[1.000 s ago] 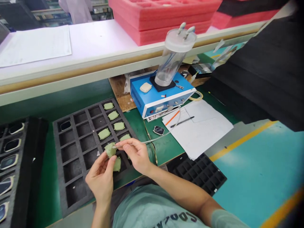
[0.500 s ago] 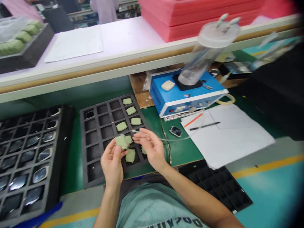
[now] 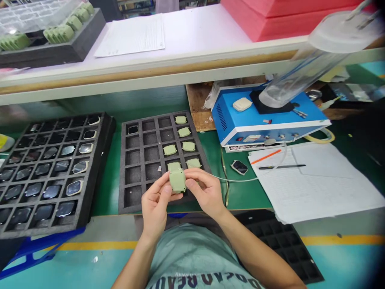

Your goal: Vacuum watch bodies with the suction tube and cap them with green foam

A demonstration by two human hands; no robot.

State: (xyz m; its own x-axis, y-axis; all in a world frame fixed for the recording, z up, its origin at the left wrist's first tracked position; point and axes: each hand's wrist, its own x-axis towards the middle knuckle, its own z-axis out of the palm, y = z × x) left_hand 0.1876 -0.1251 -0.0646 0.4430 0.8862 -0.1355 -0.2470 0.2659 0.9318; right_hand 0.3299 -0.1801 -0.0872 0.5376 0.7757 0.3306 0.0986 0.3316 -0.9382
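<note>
A workstation on a green-matted bench [image 3: 104,208] is seen from the worker's own head, with a white upper shelf [image 3: 192,48] running across the back. A stack of pink foam trays [image 3: 285,20] and a dark tray of green pieces [image 3: 57,52] are set on that shelf. On the bench, a blue bench unit [image 3: 264,134] is topped by a clear cylinder [image 3: 303,76], and printed papers [image 3: 319,184] are spread to its right. A black tray of glossy dark pieces [image 3: 104,136] is placed at left, beside a dark foam grid tray [image 3: 121,188] in which small green pieces are seated.

Above the near end of the grid tray, a green rounded-square piece [image 3: 177,180] is held clear of the cells between both hands. It is gripped from the sides by the left hand [image 3: 155,204], with the thumb closed against its lower edge, and the right hand [image 3: 206,190] is curled in against its right edge. A pinch at the rim is judged best, as the face is left uncovered and the piece steady. The piece is held nearly flat to the view, its slightly longer axis pointing away from the wearer. A thin clear tube [image 3: 237,179] is led toward the right hand; whether its end is held cannot be told.
</note>
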